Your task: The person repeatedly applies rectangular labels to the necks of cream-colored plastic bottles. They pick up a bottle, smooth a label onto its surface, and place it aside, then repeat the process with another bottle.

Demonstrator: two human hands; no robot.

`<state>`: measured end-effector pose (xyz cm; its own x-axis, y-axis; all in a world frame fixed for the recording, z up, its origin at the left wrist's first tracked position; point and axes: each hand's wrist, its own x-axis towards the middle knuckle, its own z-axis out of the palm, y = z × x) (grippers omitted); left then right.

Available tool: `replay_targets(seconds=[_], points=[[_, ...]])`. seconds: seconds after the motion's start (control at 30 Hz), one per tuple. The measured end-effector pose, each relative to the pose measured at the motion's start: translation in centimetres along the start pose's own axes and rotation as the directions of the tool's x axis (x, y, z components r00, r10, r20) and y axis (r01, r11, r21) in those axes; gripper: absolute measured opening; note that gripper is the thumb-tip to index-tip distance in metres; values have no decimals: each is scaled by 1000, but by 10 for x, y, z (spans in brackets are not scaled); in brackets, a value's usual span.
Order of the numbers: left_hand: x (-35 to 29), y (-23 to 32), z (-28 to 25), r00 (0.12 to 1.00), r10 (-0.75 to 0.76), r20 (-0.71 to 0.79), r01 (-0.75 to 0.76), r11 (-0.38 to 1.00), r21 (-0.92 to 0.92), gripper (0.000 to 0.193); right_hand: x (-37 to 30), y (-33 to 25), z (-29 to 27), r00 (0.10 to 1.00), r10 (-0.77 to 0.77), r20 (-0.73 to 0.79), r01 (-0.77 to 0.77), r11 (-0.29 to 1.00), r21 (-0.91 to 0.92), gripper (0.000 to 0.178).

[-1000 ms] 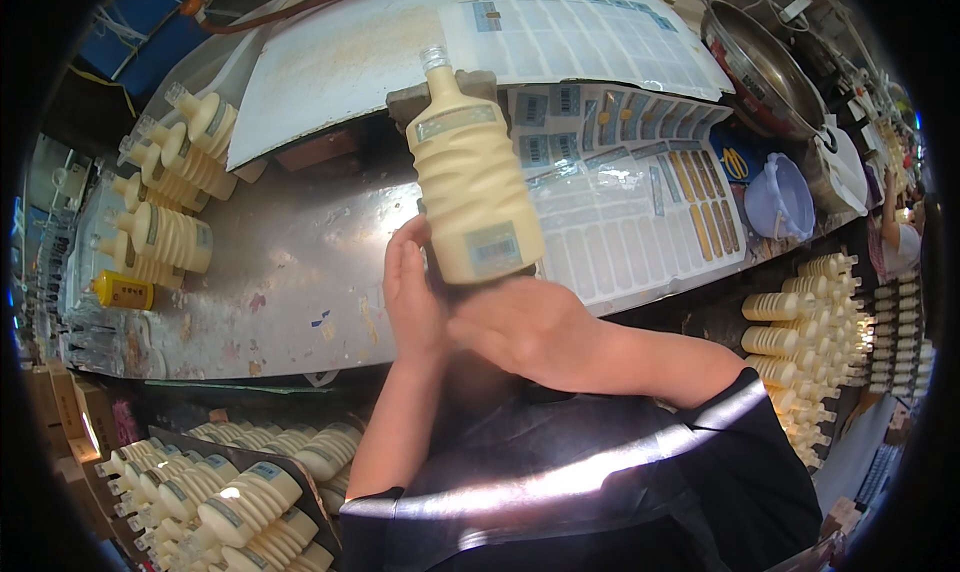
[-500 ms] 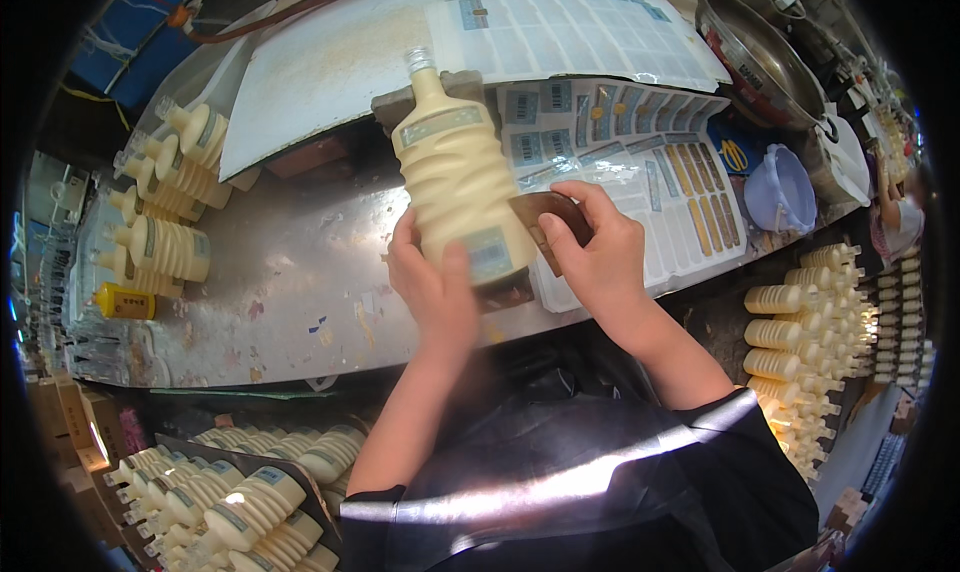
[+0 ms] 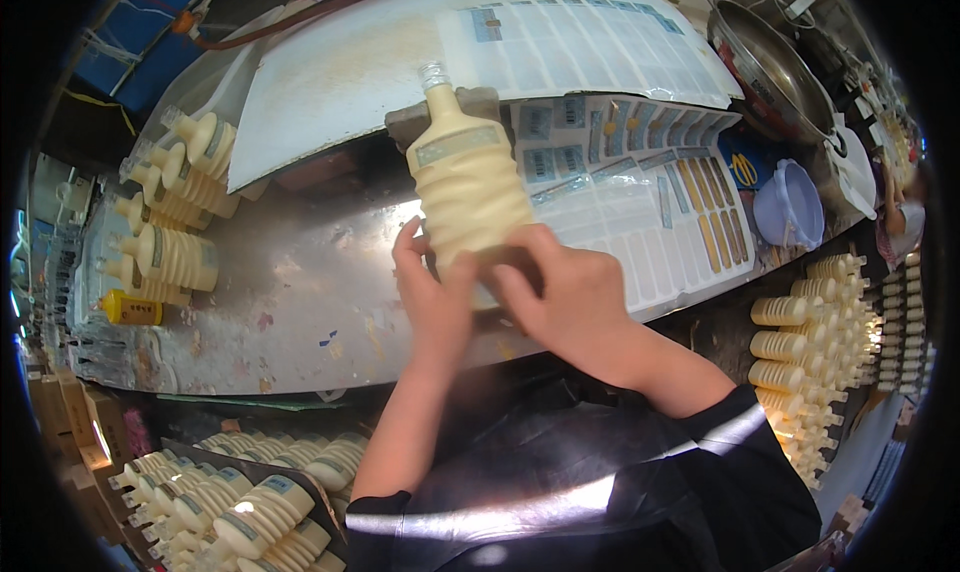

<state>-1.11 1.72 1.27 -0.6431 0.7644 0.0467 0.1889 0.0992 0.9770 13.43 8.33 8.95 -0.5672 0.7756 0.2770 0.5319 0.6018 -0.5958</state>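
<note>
A cream bottle [image 3: 470, 192] with a wavy, ribbed body lies on the bench, its clear-capped neck resting across a grey block [image 3: 483, 108]. A pale label [image 3: 462, 146] spans its shoulder. Around the bottle's lower left side, my left hand [image 3: 437, 287] is closed, thumb on the front. My right hand [image 3: 575, 287] bends over the lower front, fingertips close to my left thumb. Those fingers mostly cover a flat brown scraper [image 3: 492, 257], of which only a dark bit shows. Both hands hide the lower label and most of the base.
Sticker sheets [image 3: 640, 262] lie right of the bottle, beside a lavender bucket [image 3: 787, 207] and a large metal pan [image 3: 775, 62]. A white board [image 3: 340, 92] spans the back. Finished-looking bottles [image 3: 180, 252] stand left; more bottles [image 3: 235, 502] crowd lower left and right [image 3: 800, 342].
My right hand has moved left and inward with the brown scraper, from beside the bottle onto its lower front. My left thumb remains there. The whole view has shifted slightly.
</note>
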Motion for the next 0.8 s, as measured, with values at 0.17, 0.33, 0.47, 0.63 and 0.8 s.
replay_targets(seconds=[0.17,0.33,0.47,0.63,0.8], points=[[2,-5,-3,998,54,-13,-54,999,-9,72,-7,29,-13,984,141,-111,-142,990,-5,24],[31,8,-15,987,132,-94,-131,991,20,64,-5,39,-10,914,-300,-272,301,953,-40,27],[72,34,-22,949,308,-63,-302,949,89,42,-17,35,-13,784,-609,-115,614,789,5,29],[113,55,-23,903,429,41,-415,842,345,34,-8,7,-15,731,-673,-115,671,739,-54,26],[143,82,-1,926,332,180,-364,659,658,47,-7,-17,1,662,-702,263,744,658,-114,29]])
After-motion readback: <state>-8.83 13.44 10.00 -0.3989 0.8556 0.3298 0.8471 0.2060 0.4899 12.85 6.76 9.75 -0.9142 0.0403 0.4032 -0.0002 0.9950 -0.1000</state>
